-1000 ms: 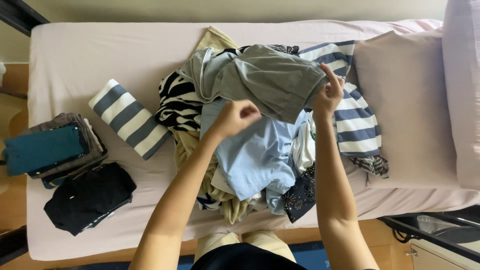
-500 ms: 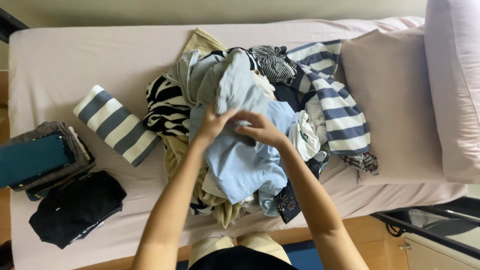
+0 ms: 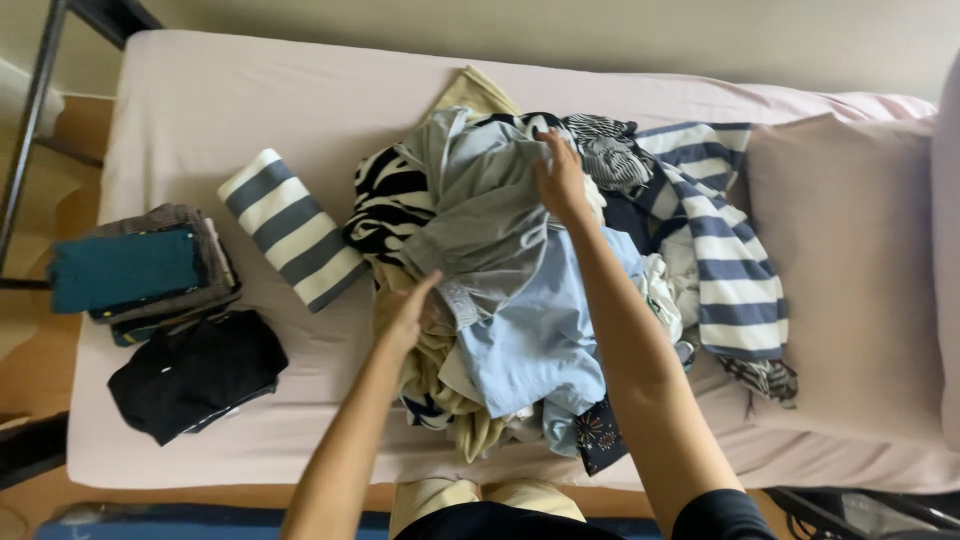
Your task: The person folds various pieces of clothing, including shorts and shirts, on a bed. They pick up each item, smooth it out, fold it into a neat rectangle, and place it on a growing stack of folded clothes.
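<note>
A heap of loose clothes lies in the middle of a bed with a pale pink sheet. On top of it is a grey garment, spread over a light blue shirt. My left hand grips the grey garment's lower left edge. My right hand holds its far edge at the top of the heap. A black and white patterned piece lies to the left of the grey one. On the right lies a blue and white striped garment.
A folded grey and white striped item lies left of the heap. Further left are a folded stack topped with teal and a folded black garment. A pillow sits at the right. A dark metal frame stands beside the bed's left end.
My hands were together on top of the heap and have moved apart, left hand toward me, right hand away. The grey garment is stretched out between them.
</note>
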